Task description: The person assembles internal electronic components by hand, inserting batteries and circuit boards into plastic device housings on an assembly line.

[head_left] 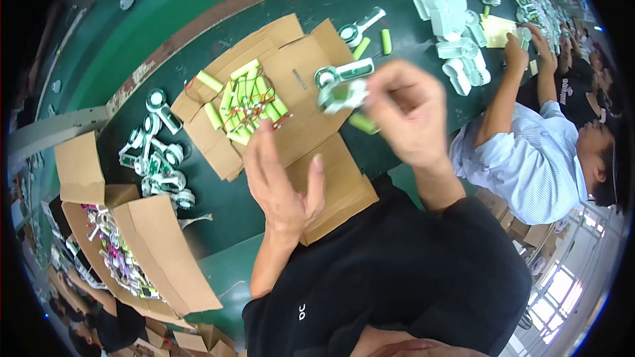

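My left hand (pixel 281 188) is open, thumb apart from the fingers. Its fingertips reach the near edge of a pile of lime-green battery cells (pixel 245 96) with thin red and dark wires, lying on a flattened cardboard box (pixel 301 59). In my right hand (pixel 410 116), thumb and fingers pinch a pale plastic housing (pixel 340 98), smeared by motion. It hangs over the cardboard's right edge, partly covering a white-and-green housing with a round head and handle (pixel 360 67). A loose green battery (pixel 364 123) lies below the right hand.
Similar housings (pixel 155 165) are heaped at left, beside an open carton (pixel 169 251) of mixed small parts. Pale green shells (pixel 450 16) are stacked at the far right. A co-worker in a striped shirt (pixel 529 158) handles a part there. A metal bar (pixel 59 129) crosses at left.
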{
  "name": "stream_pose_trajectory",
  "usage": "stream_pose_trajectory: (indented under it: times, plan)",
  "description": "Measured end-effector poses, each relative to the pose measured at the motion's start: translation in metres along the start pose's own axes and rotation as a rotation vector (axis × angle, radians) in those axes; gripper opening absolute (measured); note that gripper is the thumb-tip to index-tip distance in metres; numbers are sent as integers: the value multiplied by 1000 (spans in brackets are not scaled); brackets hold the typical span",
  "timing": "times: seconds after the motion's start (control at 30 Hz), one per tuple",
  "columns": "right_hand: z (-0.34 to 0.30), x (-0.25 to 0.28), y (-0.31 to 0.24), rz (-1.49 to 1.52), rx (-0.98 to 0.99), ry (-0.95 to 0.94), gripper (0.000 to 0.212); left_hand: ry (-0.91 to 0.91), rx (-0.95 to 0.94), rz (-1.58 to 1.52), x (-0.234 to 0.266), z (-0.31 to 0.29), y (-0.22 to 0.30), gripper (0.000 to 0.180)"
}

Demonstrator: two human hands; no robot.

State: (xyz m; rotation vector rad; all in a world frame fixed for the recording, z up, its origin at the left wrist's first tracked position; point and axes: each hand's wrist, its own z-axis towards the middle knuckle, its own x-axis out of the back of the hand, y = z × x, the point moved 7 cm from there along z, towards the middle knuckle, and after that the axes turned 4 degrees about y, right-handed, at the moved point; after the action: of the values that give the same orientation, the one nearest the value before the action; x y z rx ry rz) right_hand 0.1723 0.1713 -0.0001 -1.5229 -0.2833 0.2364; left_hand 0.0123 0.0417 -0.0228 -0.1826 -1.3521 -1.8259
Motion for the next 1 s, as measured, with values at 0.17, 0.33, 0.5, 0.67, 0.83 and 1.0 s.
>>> stream_pose_trajectory:
  times: [0.17, 0.33, 0.5, 0.67, 0.83, 1.0]
  plan:
    - [33, 72, 2, -427, 207, 335, 2, -313, -168, 229, -42, -22, -3, 70]
    - [14, 30, 0, -1085, 596, 343, 40, -384, -151, 270, -51, -34, -14, 71]
    - [6, -15, 33, -1053, 597, -6, 48, -414, -167, 330, -52, -40, -12, 67]
    - [35, -3, 52, -980, 644, 52, 44, -422, -161, 289, -50, -45, -28, 66]
    - [52, 23, 41, -929, 724, 197, 39, -432, -176, 265, -36, -38, -31, 61]
    - [62, 49, 56, -994, 547, 356, 40, -444, -168, 286, -28, -37, -42, 61]
